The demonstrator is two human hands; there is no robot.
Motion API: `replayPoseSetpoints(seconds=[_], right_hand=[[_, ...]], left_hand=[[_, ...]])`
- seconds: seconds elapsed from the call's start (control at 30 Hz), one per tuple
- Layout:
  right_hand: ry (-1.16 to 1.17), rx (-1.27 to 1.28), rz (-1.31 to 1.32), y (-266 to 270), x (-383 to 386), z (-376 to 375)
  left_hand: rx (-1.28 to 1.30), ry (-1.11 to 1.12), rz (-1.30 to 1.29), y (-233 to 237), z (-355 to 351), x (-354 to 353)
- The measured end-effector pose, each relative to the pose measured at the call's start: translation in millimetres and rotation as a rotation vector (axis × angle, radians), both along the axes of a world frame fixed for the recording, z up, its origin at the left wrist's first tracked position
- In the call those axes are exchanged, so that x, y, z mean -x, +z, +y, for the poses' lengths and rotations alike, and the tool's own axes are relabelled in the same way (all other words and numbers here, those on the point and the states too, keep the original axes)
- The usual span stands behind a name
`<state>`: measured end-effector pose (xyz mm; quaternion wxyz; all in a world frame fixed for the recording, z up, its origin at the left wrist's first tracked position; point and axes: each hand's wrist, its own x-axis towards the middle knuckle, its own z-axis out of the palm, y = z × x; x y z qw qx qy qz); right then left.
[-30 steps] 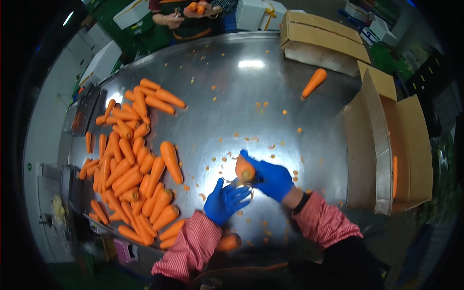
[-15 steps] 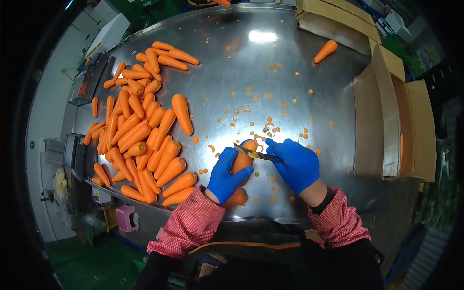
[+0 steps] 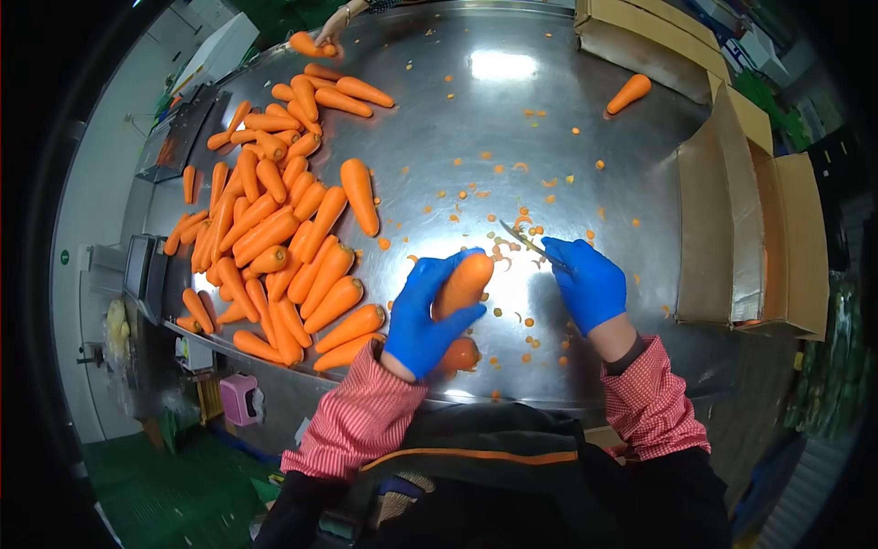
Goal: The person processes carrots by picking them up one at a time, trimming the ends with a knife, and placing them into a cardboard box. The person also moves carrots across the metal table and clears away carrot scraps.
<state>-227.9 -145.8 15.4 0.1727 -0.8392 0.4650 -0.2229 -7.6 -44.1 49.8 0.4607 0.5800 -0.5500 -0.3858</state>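
Note:
My left hand (image 3: pixel 423 316), in a blue glove, is wrapped around a large carrot (image 3: pixel 466 280) held tilted over the steel table (image 3: pixel 585 366). In my gloved right hand (image 3: pixel 590 285) is a knife (image 3: pixel 521 240), its blade pointing up and to the left, apart from the carrot. Another carrot (image 3: pixel 460 355) lies just below my left hand, near the table's front edge. Small carrot trimmings (image 3: pixel 506 249) are scattered around the knife. To the left of my left hand lies a big pile of carrots (image 3: pixel 265 229).
A co-worker's hand (image 3: pixel 333 33) holds a carrot (image 3: pixel 306 44) at the far left edge. An open cardboard box (image 3: pixel 722 229) stands at the right, another cardboard box (image 3: pixel 640 46) behind it. A single carrot (image 3: pixel 629 93) lies near them.
The knife has come away from the carrot as my right hand moved right. The carrot in my left hand now shows its end uncovered. A co-worker's hand with a carrot has appeared at the far edge.

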Motion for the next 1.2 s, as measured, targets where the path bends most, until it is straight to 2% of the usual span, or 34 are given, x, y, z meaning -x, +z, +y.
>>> replayPoseSetpoints(seconds=[0.07, 0.13, 0.23, 0.27, 0.37, 0.5, 0.63, 0.73, 0.87, 1.2], right_hand=[[-0.025, 0.001, -0.131, 6.9, -6.8, 7.2], [-0.006, 0.035, -0.151, 14.3, -12.0, 12.8], [0.024, 0.014, -0.226, 18.5, -15.0, 19.9], [0.019, -0.009, -0.246, 15.6, -15.4, 20.2], [0.057, -0.031, -0.178, 13.1, -18.5, 28.8], [0.124, 0.088, -0.094, 15.1, -33.3, 42.0], [0.13, 0.21, -0.055, 17.4, -42.7, 42.7], [0.107, 0.267, 0.056, 2.6, -43.7, 37.5], [0.046, 0.139, -0.066, -22.5, -32.6, 25.3], [-0.06, 0.12, -0.127, -46.5, -19.3, 18.9]], left_hand=[[-0.053, 0.065, 0.092, -5.2, -0.3, 0.2], [-0.153, 0.082, 0.184, -11.6, -3.3, -3.9], [-0.168, 0.25, 0.648, -16.4, -7.6, -3.8], [-0.25, 0.345, 0.878, -17.4, -9.3, -5.0], [-0.325, 0.348, 1.542, -36.2, -7.0, -18.8], [-0.423, 0.479, 1.765, -43.5, 0.4, -14.1], [-0.406, 0.406, 1.89, -39.5, 2.2, -5.2], [-0.427, 0.476, 1.799, -29.7, 0.4, 5.4], [-0.432, 0.423, 1.762, -30.9, -2.2, 7.8], [-0.473, 0.406, 1.774, -39.6, -7.9, 14.8]])
